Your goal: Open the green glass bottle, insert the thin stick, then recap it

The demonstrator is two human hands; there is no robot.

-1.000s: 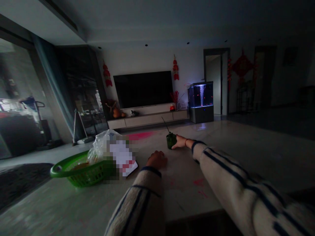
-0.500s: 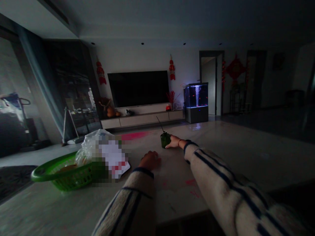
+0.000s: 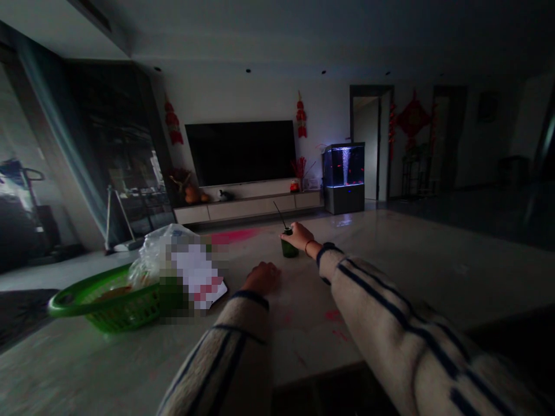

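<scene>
Dark green glass: small jar (image 3: 288,248), upright, set on the pale stone bench (image 3: 390,271) towards its far edge, about midway across the view. A thin dark stick (image 3: 280,215) is seen rising from its mouth, tilted to the left.

Right hand (image 3: 299,234): laid over the top of the jar from the right, fingers closed about its upper part; a thin band is worn at the wrist. The arm is stretched forward in a cream sleeve (image 3: 390,323) with dark stripes.

Left hand (image 3: 261,277): rested on the bench nearer the person, left of the jar and apart from it, knuckles up and fingers curled under; nothing is seen held in it.

Pink marks (image 3: 333,316): smeared on the bench surface between the two arms.

White packet (image 3: 203,283): laid flat just left of the left hand, its face blurred out, red print at one corner.

Green basket (image 3: 78,294): plastic, openwork sides, placed at the left of the bench. A clear plastic bag (image 3: 150,257) is heaped in it and over its right rim; the contents cannot be made out.

Room beyond, dim: a wall-mounted television (image 3: 240,153) above a long low cabinet (image 3: 247,207); a lit fish tank (image 3: 343,166) on a dark stand to its right; red hangings (image 3: 300,114) on the wall at either side of the screen.
</scene>
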